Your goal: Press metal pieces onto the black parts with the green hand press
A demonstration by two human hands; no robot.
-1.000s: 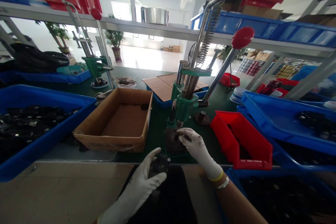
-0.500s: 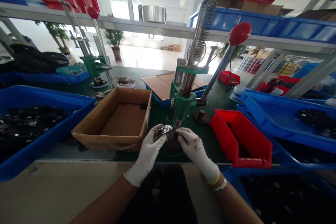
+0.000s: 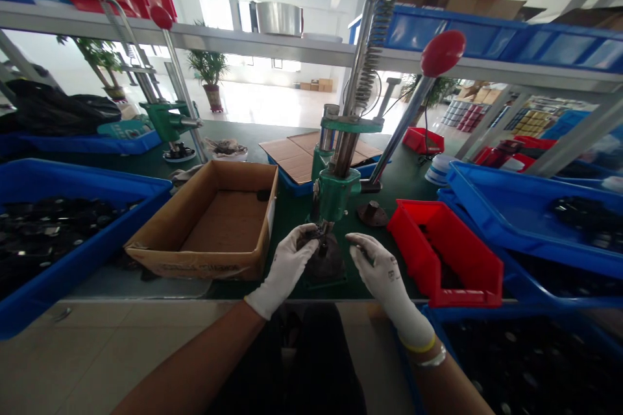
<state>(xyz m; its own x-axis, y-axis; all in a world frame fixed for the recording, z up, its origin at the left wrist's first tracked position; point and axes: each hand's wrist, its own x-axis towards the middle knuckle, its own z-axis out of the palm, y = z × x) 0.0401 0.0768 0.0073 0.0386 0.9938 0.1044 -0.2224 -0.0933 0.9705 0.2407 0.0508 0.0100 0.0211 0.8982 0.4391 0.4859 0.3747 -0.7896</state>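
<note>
My left hand (image 3: 291, 266), in a white glove, pinches a small metal part (image 3: 318, 232) beneath the ram of a green hand press (image 3: 335, 193). Fingers and shadow partly cover this part, so whether it touches the press tip cannot be told. Under it lies the dark press base (image 3: 327, 267). My right hand (image 3: 382, 272), also gloved, hovers just right of the base with fingers curved and apart, nothing visible between them. From the press's right side its lever rises to a red knob (image 3: 442, 53).
Left of the press stands an open cardboard box (image 3: 200, 260), beyond it a blue bin (image 3: 87, 253) of black parts. A red bin (image 3: 470, 295) and stacked blue bins (image 3: 487, 207) flank the right. A second press (image 3: 165, 120) stands at the back left.
My left hand has moved the metal part forward and right, under the press ram. My right hand has drawn back to the right, and its fingers have come apart.
</note>
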